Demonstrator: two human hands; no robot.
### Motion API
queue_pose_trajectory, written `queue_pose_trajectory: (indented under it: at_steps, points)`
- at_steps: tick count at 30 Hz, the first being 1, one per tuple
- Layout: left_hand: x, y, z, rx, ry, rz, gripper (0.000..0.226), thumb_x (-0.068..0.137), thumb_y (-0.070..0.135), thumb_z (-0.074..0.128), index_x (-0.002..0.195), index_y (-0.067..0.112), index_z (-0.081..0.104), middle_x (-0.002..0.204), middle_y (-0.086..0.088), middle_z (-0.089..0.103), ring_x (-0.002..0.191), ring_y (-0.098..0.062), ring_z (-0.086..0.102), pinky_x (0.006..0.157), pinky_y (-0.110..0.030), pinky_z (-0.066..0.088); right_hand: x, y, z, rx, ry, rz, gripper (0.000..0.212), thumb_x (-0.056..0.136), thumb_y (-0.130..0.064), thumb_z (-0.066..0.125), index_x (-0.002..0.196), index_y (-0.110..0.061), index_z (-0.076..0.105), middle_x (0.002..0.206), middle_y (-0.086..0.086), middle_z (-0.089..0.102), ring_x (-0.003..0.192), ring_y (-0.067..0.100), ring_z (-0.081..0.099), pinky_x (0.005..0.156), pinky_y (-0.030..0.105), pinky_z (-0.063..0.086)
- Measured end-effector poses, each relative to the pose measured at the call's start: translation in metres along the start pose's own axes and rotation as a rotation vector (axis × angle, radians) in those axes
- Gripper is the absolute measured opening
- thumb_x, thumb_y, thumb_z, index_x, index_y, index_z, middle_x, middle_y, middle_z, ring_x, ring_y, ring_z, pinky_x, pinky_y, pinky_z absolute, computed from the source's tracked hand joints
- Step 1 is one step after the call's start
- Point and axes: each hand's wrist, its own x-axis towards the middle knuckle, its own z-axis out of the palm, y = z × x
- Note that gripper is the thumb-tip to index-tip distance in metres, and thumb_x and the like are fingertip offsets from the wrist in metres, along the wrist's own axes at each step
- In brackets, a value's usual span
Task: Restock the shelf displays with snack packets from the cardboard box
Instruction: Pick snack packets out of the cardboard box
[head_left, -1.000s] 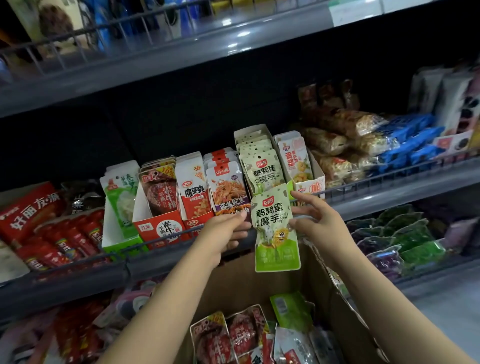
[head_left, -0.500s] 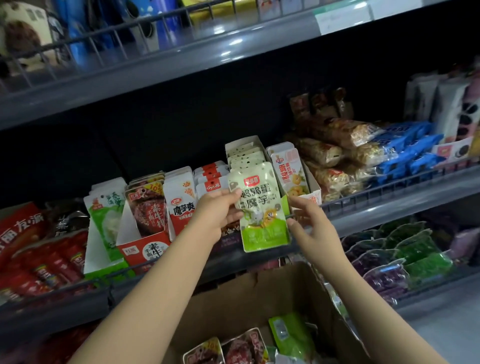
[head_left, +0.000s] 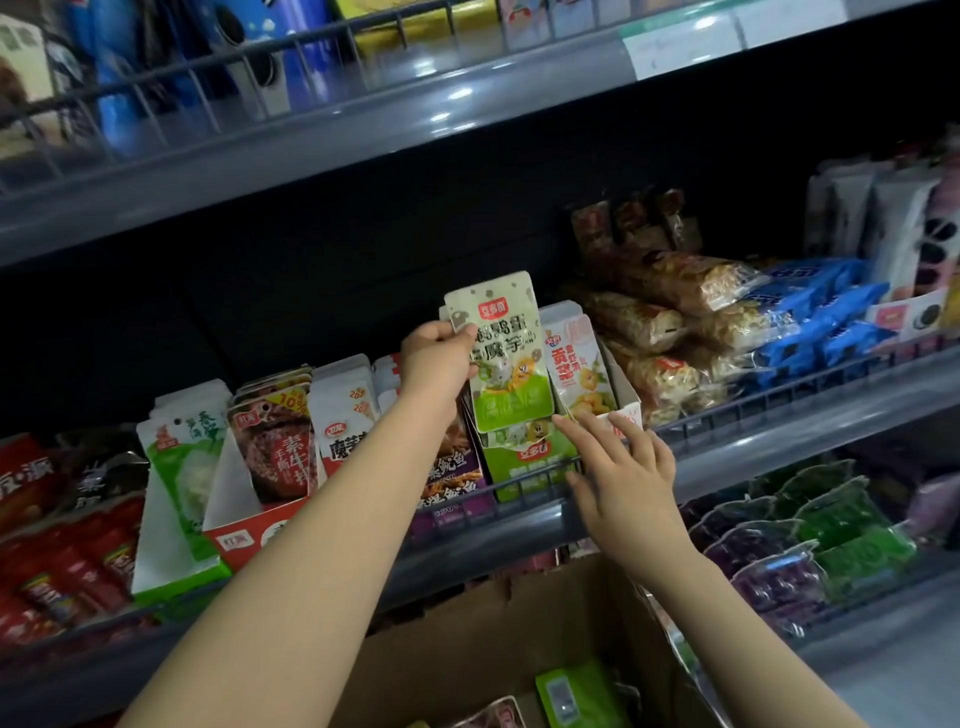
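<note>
A person stands at a store shelf, both bare arms reaching forward. The left hand (head_left: 439, 358) pinches a flat green-and-cream snack packet (head_left: 501, 353) by its upper left edge, thumb on the printed face and fingers curled behind. The packet is upright, held just above the green display carton (head_left: 524, 462) that sits at the front edge of the middle shelf (head_left: 779, 441), behind the low wire rail (head_left: 535, 480). Matching packets already stand in that carton.

The right hand (head_left: 623, 467) is spread, fingers straight. Its fingertips (head_left: 563, 422) reach the carton's right front corner, apparently steadying it; whether they press on it I cannot tell.

Below, near the bottom edge of the view, the cardboard box (head_left: 493, 634) stands open, with more packets lying inside.

The packet looks light and thin, a sealed foil-type pouch with a glossy, probably slippery skin. It seems to flex rather than stay rigid, so a hold on the stiffer sealed top or side edge suits it best. Squeezing the middle would likely crumple the soft contents. Slid in bottom edge first, it should drop between its neighbours.
</note>
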Motion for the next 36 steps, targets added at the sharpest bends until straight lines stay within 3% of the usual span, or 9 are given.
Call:
queue_pose_trajectory:
  at_steps: [3,6,8,12,24,29,31,33,36]
  points:
    - [0.001,-0.018,0.005,0.148,-0.038,-0.035,0.011,0.092,0.019,0.061,0.100,0.013,0.057,0.108,0.000,0.058,0.074,-0.016,0.061,0.081,-0.031,0.055,0.001,0.001,0.001,0.014,-0.011,0.001,0.053,0.085,-0.031,0.048,0.137,-0.035,0.040,0.141,-0.006,0.047,0.133,0.019,0.022,0.109,0.044,0.015]
    - [0.000,-0.031,0.005,0.308,-0.007,0.056,0.008,0.089,0.018,0.064,0.088,0.014,0.058,0.100,0.005,0.059,0.083,-0.016,0.057,0.069,-0.022,0.046,0.000,0.001,0.001,0.022,-0.029,0.002,0.055,0.085,-0.031,0.047,0.139,-0.036,0.036,0.143,-0.006,0.045,0.134,0.019,0.020,0.110,0.045,0.015]
    - [-0.002,-0.035,0.004,0.365,0.021,0.093,0.012,0.088,0.019,0.066,0.097,0.012,0.061,0.100,0.004,0.058,0.090,-0.015,0.054,0.072,-0.020,0.041,0.000,0.000,0.001,0.026,-0.033,0.006,0.057,0.084,-0.031,0.048,0.139,-0.037,0.034,0.143,-0.005,0.045,0.134,0.019,0.020,0.110,0.046,0.017]
    - [-0.007,-0.044,-0.001,0.439,0.005,0.072,0.033,0.087,0.024,0.068,0.115,0.009,0.060,0.126,-0.006,0.057,0.108,-0.021,0.056,0.083,-0.024,0.042,-0.001,0.000,-0.001,0.024,-0.054,-0.001,0.062,0.085,-0.031,0.051,0.142,-0.040,0.028,0.146,-0.006,0.041,0.136,0.020,0.018,0.110,0.043,0.011]
    - [-0.035,-0.066,-0.015,0.318,0.028,0.161,0.037,0.088,0.024,0.065,0.123,0.016,0.054,0.111,0.002,0.056,0.091,-0.009,0.053,0.076,-0.020,0.041,-0.003,-0.008,-0.008,0.061,-0.143,0.016,0.065,0.092,-0.029,0.054,0.148,-0.035,0.021,0.157,-0.007,0.017,0.144,0.023,0.008,0.114,0.046,0.008]
    - [-0.081,-0.093,-0.039,0.232,0.045,0.309,0.020,0.092,0.018,0.058,0.112,0.019,0.059,0.109,0.006,0.059,0.086,0.005,0.055,0.071,-0.005,0.044,-0.015,-0.021,-0.005,0.192,0.006,-0.112,0.049,0.085,-0.020,0.063,0.133,-0.019,0.052,0.138,-0.002,0.051,0.127,0.017,0.030,0.107,0.035,0.026]
    - [-0.103,-0.110,-0.052,0.183,0.012,0.308,0.016,0.093,0.018,0.055,0.108,0.022,0.061,0.105,0.006,0.060,0.086,0.004,0.057,0.075,-0.011,0.048,-0.025,-0.029,-0.001,0.251,0.033,-0.144,0.039,0.083,-0.020,0.061,0.122,-0.016,0.061,0.121,-0.002,0.061,0.114,0.016,0.040,0.099,0.023,0.030]
    - [-0.120,-0.132,-0.065,0.169,-0.029,0.243,0.015,0.094,0.018,0.054,0.105,0.025,0.062,0.104,0.005,0.060,0.087,-0.001,0.058,0.075,-0.019,0.051,-0.034,-0.037,0.003,0.324,-0.029,-0.112,0.030,0.085,-0.019,0.062,0.114,-0.016,0.065,0.109,-0.001,0.065,0.105,0.016,0.049,0.090,0.019,0.034]
    - [-0.139,-0.166,-0.082,0.168,-0.075,0.079,0.013,0.095,0.016,0.053,0.102,0.023,0.062,0.102,0.003,0.063,0.088,-0.007,0.061,0.071,-0.014,0.049,-0.048,-0.046,0.013,0.436,-0.268,-0.018,0.020,0.085,-0.018,0.066,0.105,-0.019,0.069,0.098,-0.004,0.066,0.091,0.010,0.057,0.083,0.023,0.046]
